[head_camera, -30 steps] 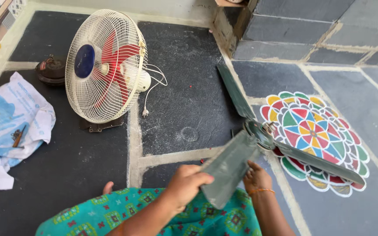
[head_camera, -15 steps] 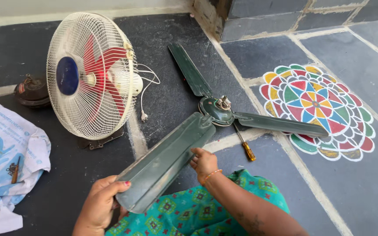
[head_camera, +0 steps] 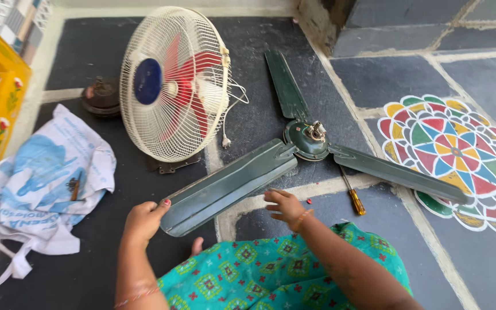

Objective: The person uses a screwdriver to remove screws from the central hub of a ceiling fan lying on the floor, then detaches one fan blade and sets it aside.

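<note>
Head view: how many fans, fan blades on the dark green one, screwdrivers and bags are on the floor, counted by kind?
Fans: 2, the dark green ceiling fan and the cream table fan
Blades on the green fan: 3
Yellow-handled screwdriver: 1
White and blue bag: 1
Total: 7

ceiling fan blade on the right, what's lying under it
A yellow-handled screwdriver lies on the floor; its handle shows below the blade, and its shaft runs up under the blade, so the tip is covered.

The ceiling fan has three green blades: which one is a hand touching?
The near blade, pointing toward the person. The left hand touches its tip; the far blade and right-side blade lie untouched.
</note>
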